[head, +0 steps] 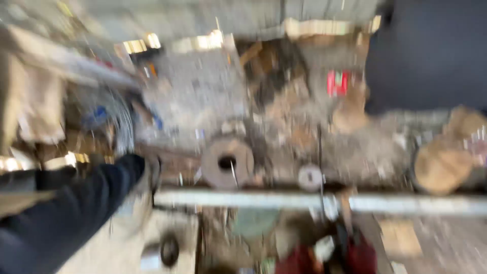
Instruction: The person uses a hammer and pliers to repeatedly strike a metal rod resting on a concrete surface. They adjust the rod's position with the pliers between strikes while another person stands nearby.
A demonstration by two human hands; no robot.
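left hand (pixel 148 170), blurred, reaches near a metal ring (pixel 227 163).

**Colours on a blurry bench**

A dark blue sleeve (pixel 61 213) is seen at the lower left. A brown ring (pixel 227 162) with a black hole is seen in the middle, and a small pale grey disc (pixel 310 177) beside it. A light grey bar (pixel 314 202) is laid across the view. A red patch (pixel 338 82) is seen higher up, and a tan lump (pixel 442 165) at the right. A big dark blue-grey shape (pixel 431 50) is seen at the top right. Something red and black (pixel 350 253) is seen at the bottom. The bench (pixel 203 91) is speckled grey and brown.
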